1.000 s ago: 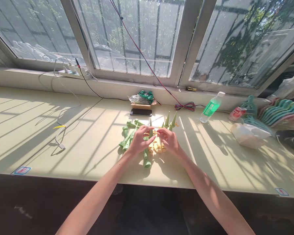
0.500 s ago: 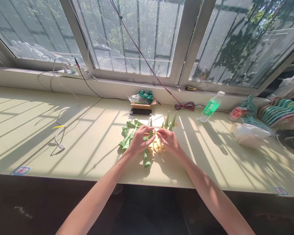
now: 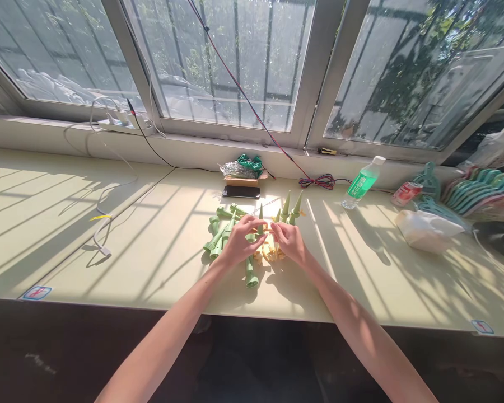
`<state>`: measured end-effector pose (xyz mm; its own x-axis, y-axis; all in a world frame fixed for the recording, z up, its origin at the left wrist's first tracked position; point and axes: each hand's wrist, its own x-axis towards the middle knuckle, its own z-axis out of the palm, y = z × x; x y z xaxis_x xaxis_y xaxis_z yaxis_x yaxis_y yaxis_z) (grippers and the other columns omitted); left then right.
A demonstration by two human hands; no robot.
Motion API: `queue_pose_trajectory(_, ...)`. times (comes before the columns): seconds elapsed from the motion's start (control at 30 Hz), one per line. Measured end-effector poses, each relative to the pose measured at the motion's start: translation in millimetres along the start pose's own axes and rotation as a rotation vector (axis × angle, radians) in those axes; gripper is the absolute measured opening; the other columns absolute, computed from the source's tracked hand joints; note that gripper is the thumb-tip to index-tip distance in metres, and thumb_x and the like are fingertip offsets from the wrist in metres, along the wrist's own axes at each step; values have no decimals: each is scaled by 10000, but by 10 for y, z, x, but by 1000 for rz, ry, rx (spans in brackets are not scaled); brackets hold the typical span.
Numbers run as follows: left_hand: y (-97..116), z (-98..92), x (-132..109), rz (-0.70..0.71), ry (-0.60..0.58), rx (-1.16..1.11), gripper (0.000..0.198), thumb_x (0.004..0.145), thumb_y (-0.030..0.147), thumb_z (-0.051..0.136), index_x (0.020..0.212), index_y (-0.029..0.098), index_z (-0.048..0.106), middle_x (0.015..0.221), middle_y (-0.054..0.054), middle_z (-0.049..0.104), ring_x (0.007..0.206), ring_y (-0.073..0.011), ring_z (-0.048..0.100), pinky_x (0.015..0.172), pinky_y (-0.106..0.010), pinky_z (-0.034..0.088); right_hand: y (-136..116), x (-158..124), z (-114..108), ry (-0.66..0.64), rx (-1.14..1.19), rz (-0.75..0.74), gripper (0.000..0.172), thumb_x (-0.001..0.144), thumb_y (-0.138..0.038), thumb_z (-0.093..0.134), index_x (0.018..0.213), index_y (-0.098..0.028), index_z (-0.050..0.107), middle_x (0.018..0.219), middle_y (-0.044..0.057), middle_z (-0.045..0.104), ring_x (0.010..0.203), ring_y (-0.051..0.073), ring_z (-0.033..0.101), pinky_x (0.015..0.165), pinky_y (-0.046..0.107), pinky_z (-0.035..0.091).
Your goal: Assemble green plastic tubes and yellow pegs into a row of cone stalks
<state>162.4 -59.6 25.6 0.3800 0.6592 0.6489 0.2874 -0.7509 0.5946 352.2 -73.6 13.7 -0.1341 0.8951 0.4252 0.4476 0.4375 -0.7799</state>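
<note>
A green spike [image 3: 260, 217] stands upright between the thumb and fingers of the left hand [image 3: 240, 240], which curls round it just above the surface [image 3: 373, 291]. The right hand [image 3: 290, 239] is close beside it, fingertips pinched nearly together; whether they grip something small cannot be told. Yellow clips [image 3: 270, 253] lie heaped under and between the hands. More green spikes [image 3: 219, 242] are piled to the left, and a few upright ones [image 3: 295, 211] rise just beyond the right hand.

Behind them a phone [image 3: 241, 192] lies before a small box [image 3: 239, 182] with plastic wrap on it. Farther right come a coiled wire [image 3: 319, 182], a bottle [image 3: 360, 183], a can [image 3: 406, 194], a white packet [image 3: 428, 230] and stacked hangers [image 3: 483, 193]. A white cable [image 3: 105, 235] trails over the pale, shadow-striped left side, where a seam crosses the surface. Along the back runs a sill carrying a power strip [image 3: 126, 122], beneath sunlit windows [image 3: 222, 61] with bars and leaves outside
</note>
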Motion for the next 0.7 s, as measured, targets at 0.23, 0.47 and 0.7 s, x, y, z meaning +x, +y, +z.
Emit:
queue_pose_trajectory(0.23,37,-24,12,-48,29,10,262,864,212,707,1126,216,706,1019,-52,606,935,-167,664,780,-309,642,-79,-4,-27,20,107,-35,309,926,-484,581,1008,-192,639,920,64,702,619,145,608,547,265,463)
queue_pose_trajectory(0.47,19,-12,-5,-10,17,21,302,856,178,703,1155,221,693,995,-47,596,920,-159,655,755,-292,642,-50,-6,-3,0,133,-42,291,940,-476,564,897,-195,626,729,20,637,568,142,560,546,269,449)
queue_pose_trajectory(0.7,4,5,-18,31,-28,43,352,842,125,688,1173,244,684,1007,-41,592,900,-156,647,752,-295,634,-7,-18,19,-1,33,-12,509,984,-566,455,631,-203,510,537,-5,494,482,124,434,481,275,314)
